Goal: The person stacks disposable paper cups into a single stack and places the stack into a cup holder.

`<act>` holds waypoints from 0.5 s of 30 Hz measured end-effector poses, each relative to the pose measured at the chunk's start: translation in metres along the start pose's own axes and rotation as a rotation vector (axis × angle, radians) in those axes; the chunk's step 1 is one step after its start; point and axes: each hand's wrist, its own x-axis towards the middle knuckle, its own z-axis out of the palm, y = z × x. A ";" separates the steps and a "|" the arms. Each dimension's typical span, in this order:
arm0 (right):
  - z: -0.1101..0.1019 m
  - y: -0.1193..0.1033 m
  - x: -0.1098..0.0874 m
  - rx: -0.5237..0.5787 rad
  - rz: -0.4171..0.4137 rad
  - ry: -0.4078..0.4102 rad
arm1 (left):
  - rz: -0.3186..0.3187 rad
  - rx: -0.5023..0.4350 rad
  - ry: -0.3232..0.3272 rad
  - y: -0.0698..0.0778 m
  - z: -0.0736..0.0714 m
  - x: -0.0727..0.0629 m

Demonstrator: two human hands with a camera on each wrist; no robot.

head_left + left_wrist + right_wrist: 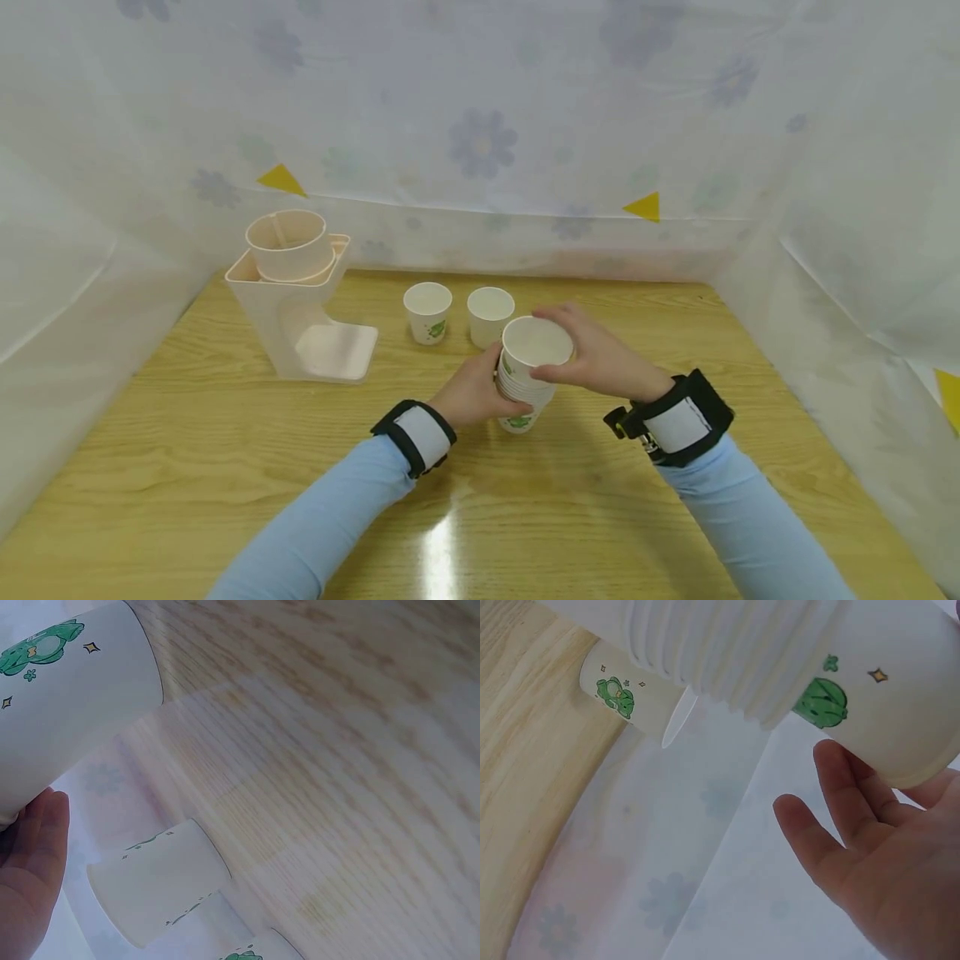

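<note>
The wood-grain table (225,467) carries a cream-coloured stand (303,325) and 2 upright paper cups (427,320) near each other.

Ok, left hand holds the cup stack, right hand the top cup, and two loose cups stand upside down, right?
Not upside down: the head view shows both loose cups upright, mouths up. The left hand does hold the cup stack and the right hand the top cup.

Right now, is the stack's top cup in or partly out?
Partly out: the top cup shows its printed side above the nested rims, its base hidden.
</note>
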 end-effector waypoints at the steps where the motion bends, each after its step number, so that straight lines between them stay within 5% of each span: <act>1: 0.001 0.001 0.000 -0.002 -0.006 -0.007 | 0.001 -0.001 0.001 0.000 0.000 0.000; 15: 0.008 0.018 0.001 0.053 -0.031 -0.138 | -0.008 0.012 0.005 0.003 0.000 -0.002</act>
